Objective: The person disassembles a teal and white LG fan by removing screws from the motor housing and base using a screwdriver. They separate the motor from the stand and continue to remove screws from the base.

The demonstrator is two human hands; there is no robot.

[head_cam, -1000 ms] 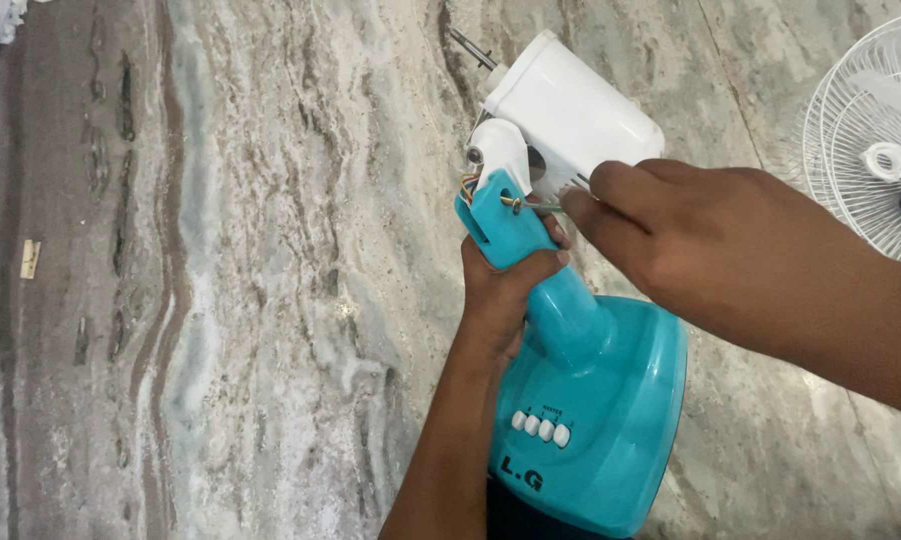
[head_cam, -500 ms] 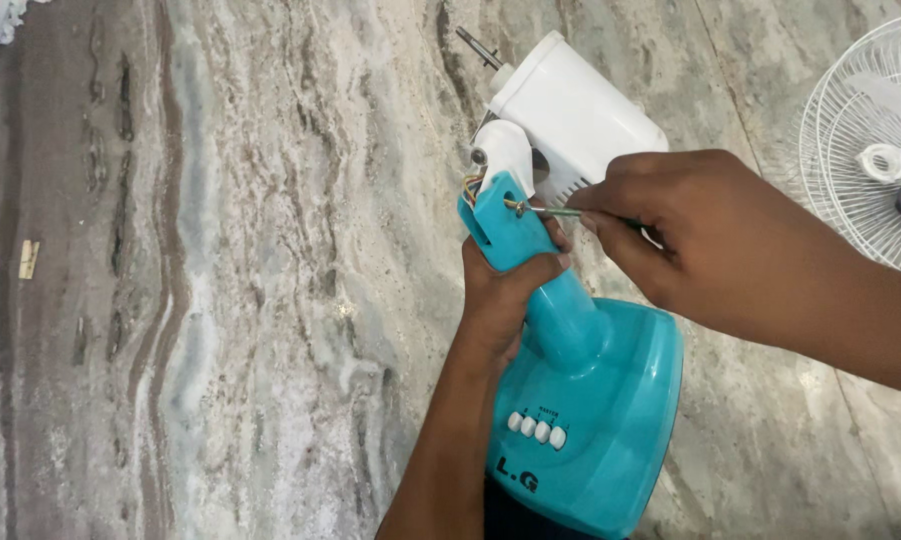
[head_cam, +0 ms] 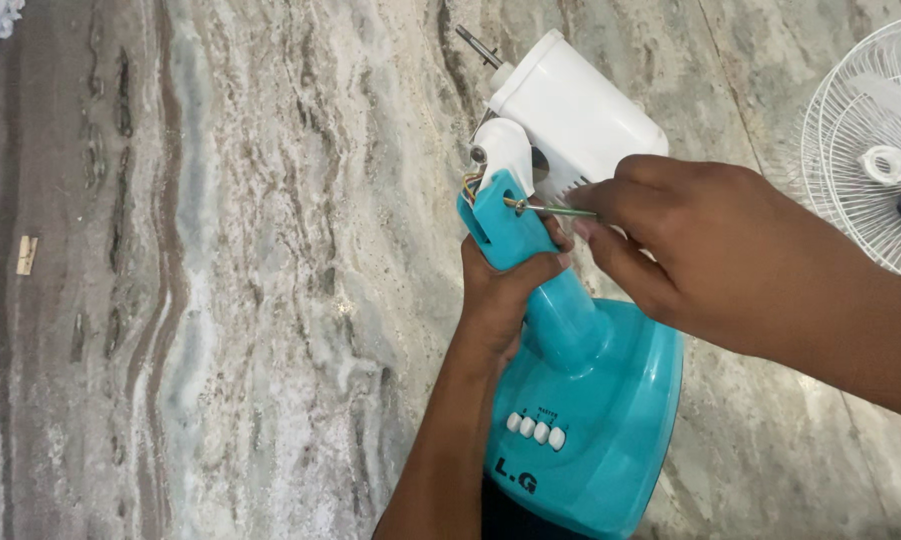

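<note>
- Step in hand, as judged: driving a thin screwdriver (head_cam: 555, 210) into the screw at the neck joint (head_cam: 500, 215) of a teal table fan stand (head_cam: 590, 400).
- The left hand (head_cam: 505, 290) is wrapped around the neck, fingers pressed together on it.
- The right hand (head_cam: 690, 240) pinches the screwdriver, entering from 3 o'clock.
- The white motor housing (head_cam: 570, 110) sits at 12 o'clock of the joint, shaft bare.
- The stand lies on the marble floor (head_cam: 220, 300); the wire guard (head_cam: 870, 150) lies at 2 o'clock.
- The next move likely calls for a steady tip and a firm neck.
</note>
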